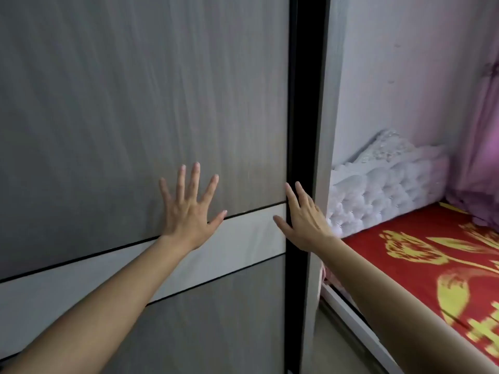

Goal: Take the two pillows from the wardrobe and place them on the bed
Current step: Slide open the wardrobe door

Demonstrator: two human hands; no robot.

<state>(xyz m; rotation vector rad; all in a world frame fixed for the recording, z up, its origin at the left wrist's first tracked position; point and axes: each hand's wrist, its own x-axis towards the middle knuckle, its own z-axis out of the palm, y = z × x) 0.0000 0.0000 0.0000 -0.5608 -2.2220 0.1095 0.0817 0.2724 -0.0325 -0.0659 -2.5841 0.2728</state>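
A grey wood-grain wardrobe door (121, 103) with a white horizontal band fills the left of the view. My left hand (189, 209) lies flat on it with fingers spread, holding nothing. My right hand (305, 217) is open at the door's black right edge (299, 103), fingers against the strip. The bed (432, 265) with a red and yellow cover lies to the right. No pillow shows; the wardrobe's inside is hidden behind the door.
A white tufted headboard (378, 190) stands against the pale wall at the bed's head. A purple curtain (480, 157) hangs at the far right. A narrow strip of floor (340, 346) runs between wardrobe and bed frame.
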